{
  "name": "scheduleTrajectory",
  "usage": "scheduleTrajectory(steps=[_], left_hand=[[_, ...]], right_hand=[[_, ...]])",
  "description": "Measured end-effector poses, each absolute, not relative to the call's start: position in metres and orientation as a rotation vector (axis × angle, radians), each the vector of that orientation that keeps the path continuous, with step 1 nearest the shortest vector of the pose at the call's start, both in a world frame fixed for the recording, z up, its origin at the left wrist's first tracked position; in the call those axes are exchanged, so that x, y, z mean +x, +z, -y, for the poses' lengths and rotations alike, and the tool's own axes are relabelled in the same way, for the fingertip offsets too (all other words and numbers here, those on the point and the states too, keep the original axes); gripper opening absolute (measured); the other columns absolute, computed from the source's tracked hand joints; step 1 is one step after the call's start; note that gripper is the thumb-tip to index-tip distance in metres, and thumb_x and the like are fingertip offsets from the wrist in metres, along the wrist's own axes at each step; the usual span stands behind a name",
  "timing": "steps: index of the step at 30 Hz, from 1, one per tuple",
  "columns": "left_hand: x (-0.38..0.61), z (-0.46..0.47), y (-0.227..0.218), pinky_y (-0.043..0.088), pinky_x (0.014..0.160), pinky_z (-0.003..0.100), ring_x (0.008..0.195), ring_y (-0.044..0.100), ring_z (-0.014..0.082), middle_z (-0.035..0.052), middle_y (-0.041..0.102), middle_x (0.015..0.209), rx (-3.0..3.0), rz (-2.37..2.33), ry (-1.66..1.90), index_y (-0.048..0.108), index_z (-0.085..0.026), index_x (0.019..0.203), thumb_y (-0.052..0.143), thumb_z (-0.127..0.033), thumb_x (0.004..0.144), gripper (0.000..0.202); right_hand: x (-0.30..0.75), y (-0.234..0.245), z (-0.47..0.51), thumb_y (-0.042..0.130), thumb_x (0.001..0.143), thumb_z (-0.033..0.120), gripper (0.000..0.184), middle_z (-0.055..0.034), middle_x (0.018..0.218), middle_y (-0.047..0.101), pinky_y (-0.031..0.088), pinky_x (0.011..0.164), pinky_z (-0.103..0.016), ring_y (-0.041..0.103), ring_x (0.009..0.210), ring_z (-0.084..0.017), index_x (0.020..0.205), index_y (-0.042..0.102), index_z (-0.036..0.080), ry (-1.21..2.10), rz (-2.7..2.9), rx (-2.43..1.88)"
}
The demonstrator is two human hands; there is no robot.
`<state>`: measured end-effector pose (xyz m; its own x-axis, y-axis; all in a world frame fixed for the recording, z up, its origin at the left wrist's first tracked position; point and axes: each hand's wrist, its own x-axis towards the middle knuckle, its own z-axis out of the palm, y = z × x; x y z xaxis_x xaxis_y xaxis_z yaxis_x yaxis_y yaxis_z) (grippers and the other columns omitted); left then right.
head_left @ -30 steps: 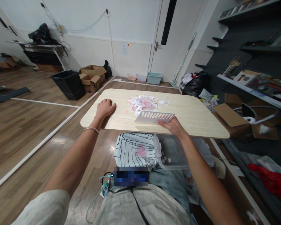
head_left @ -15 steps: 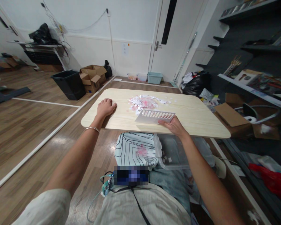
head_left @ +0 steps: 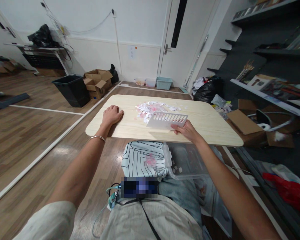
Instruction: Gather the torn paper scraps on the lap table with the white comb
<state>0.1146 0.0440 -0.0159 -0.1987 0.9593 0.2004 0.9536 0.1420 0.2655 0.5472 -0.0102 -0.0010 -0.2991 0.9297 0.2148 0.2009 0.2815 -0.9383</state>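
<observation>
My left hand [head_left: 112, 115] lies on the left part of the pale wooden table [head_left: 202, 120], fingers bent a little over its top and holding nothing. A white slotted plastic panel [head_left: 160, 120] is pinched at its right end by my right hand [head_left: 185, 129], thumb in front. The panel stands tilted above the near half of the table, its row of long slots along the upper edge. Just behind it spreads a pile of torn white and pink paper scraps [head_left: 150, 108], partly hidden by the panel.
Below the table's near edge are a patterned cloth [head_left: 140, 160] and a clear plastic bin [head_left: 187, 161] with a few small pieces inside. A black trash bin [head_left: 72, 91] and cardboard boxes [head_left: 97, 80] stand to the left. An open carton [head_left: 247, 123] sits by the shelves at right.
My right hand has tipped the slotted panel more upright and raised its upper edge slightly. My left hand stays in place on the table; the view shifts a little.
</observation>
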Motion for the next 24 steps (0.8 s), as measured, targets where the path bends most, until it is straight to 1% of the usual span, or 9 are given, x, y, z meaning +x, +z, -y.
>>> scheduleTrajectory(steps=[3, 6, 8, 13, 18, 24], left_hand=[[0.114, -0.044, -0.017, 0.051, 0.131, 0.059, 0.155, 0.066, 0.0464, 0.0293, 0.071, 0.164, 1.981, -2.359, 0.532, 0.076, -0.014, 0.145, 0.046, -0.048, 0.112, 0.056], [0.113, -0.045, -0.017, 0.051, 0.131, 0.059, 0.155, 0.066, 0.0467, 0.0287, 0.072, 0.164, 1.978, -2.359, 0.544, 0.077, -0.015, 0.146, 0.048, -0.048, 0.113, 0.055], [0.113, -0.045, -0.017, 0.051, 0.131, 0.059, 0.155, 0.066, 0.0465, 0.0284, 0.072, 0.164, 1.976, -2.356, 0.549, 0.077, -0.016, 0.146, 0.048, -0.047, 0.113, 0.054], [0.114, -0.044, -0.015, 0.050, 0.133, 0.058, 0.157, 0.065, 0.0464, 0.0295, 0.070, 0.166, 1.984, -2.354, 0.522, 0.076, -0.013, 0.146, 0.045, -0.048, 0.113, 0.057], [0.114, -0.044, -0.016, 0.050, 0.132, 0.059, 0.155, 0.065, 0.0464, 0.0280, 0.071, 0.165, 1.972, -2.353, 0.545, 0.076, -0.016, 0.144, 0.046, -0.049, 0.112, 0.055], [0.113, -0.045, -0.017, 0.049, 0.132, 0.058, 0.155, 0.064, 0.0459, 0.0272, 0.071, 0.166, 1.972, -2.341, 0.555, 0.075, -0.017, 0.146, 0.044, -0.051, 0.111, 0.058]], right_hand=[[0.557, -0.003, 0.008, 0.112, 0.059, 0.078, 0.071, -0.0015, 0.068, 0.071, 0.048, 0.049, -0.028, 0.056, 0.054, -0.013, 0.080, 0.078, 0.020, 1.085, 1.554, -1.058], [0.562, -0.009, 0.007, 0.115, 0.052, 0.075, 0.075, -0.0034, 0.082, 0.079, 0.051, 0.051, -0.028, 0.061, 0.061, -0.014, 0.088, 0.078, 0.021, 1.072, 1.411, -1.042], [0.562, -0.012, 0.006, 0.116, 0.052, 0.073, 0.075, -0.0039, 0.087, 0.080, 0.051, 0.051, -0.028, 0.062, 0.064, -0.015, 0.091, 0.078, 0.022, 1.068, 1.397, -1.043], [0.562, -0.015, 0.006, 0.115, 0.054, 0.070, 0.071, -0.0033, 0.079, 0.077, 0.051, 0.051, -0.029, 0.060, 0.061, -0.015, 0.088, 0.076, 0.021, 1.035, 1.413, -1.084], [0.563, -0.014, 0.007, 0.112, 0.056, 0.067, 0.067, -0.0043, 0.082, 0.078, 0.053, 0.052, -0.029, 0.060, 0.061, -0.015, 0.087, 0.074, 0.022, 0.976, 1.401, -1.118], [0.565, -0.013, 0.008, 0.109, 0.057, 0.063, 0.061, -0.0042, 0.077, 0.074, 0.053, 0.053, -0.029, 0.062, 0.064, -0.017, 0.081, 0.069, 0.023, 0.871, 1.350, -1.158]])
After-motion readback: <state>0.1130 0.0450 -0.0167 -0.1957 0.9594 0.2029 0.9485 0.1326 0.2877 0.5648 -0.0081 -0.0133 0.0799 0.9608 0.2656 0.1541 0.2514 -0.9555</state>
